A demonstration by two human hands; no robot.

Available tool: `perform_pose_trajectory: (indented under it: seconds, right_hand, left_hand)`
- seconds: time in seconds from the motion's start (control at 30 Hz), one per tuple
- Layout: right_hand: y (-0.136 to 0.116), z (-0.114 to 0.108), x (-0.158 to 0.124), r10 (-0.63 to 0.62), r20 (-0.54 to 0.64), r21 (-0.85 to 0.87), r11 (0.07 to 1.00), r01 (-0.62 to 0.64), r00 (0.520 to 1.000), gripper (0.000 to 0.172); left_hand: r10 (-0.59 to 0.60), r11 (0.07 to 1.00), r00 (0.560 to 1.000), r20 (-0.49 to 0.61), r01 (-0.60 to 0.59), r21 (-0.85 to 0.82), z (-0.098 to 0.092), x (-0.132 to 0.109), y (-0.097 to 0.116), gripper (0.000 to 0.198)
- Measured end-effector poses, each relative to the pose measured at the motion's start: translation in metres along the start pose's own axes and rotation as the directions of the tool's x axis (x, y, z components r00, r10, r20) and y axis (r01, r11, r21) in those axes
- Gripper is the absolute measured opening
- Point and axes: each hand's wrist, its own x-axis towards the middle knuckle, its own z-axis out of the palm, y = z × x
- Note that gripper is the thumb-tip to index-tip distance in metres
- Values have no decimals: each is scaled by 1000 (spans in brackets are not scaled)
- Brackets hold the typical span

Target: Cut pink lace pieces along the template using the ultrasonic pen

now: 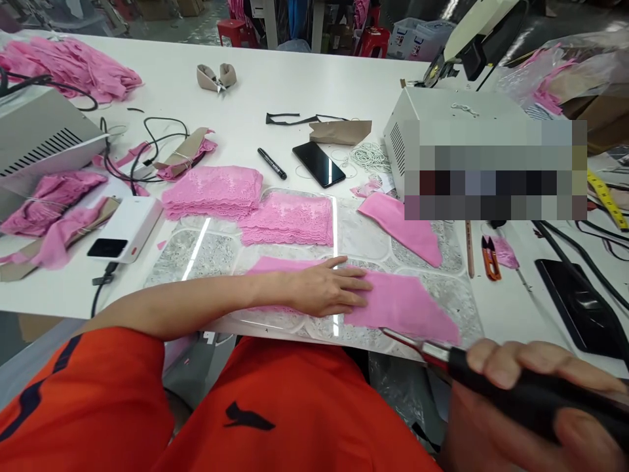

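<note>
My left hand (328, 288) lies flat, fingers spread, on a piece of pink fabric (405, 308). The fabric stretches across the marble-patterned board (457, 288) at the table's front edge. At the lower right, my right hand (535, 400) is wrapped round a black-handled tool (491, 380) with a slim metal tip; its exact kind is unclear. That tip is at the fabric's front edge, though whether it touches cannot be told. Two folded stacks of pink lace, a left stack (213, 190) and a right stack (289, 219), sit behind my left hand. Another pink piece (403, 226) lies farther right.
A white power bank (125, 229) with a cable stands left. Behind the board are a marker (272, 163) and a phone (319, 164). On the right are orange thread snips (490, 257), a black phone (580, 305), cables and a grey box (442, 108), partly blurred out.
</note>
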Motion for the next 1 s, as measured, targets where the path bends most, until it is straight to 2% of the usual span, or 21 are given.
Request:
perform_pose_trajectory:
  seconds: [0.1,0.2,0.37,0.57,0.87,1.0]
  right_hand:
    - [8,33,-15,-33,200,69,997,20,979,22]
    - [14,43,-21,-32,316,106,994,-1,948,20]
    - [15,41,-23,-32,355,114,993,-10,934,18]
    - [15,45,-24,-26,360,98,995,-11,933,17]
    - [15,46,-27,-27,382,71,997,0,924,12]
    - [14,47,-26,-45,388,75,997,17,921,14]
  left_hand:
    - [11,1000,1000,-29,-11,0,2,1,0,32]
    - [14,1000,998,-56,-14,1,4,1,0,30]
    - [18,1000,996,-87,-19,-9,6,1,0,29]
    - [4,1000,1000,-23,-4,1,5,2,0,30]
    - [-10,1000,1000,-12,10,1,5,1,2,30]
    - [-21,1000,999,26,21,-11,5,4,2,31]
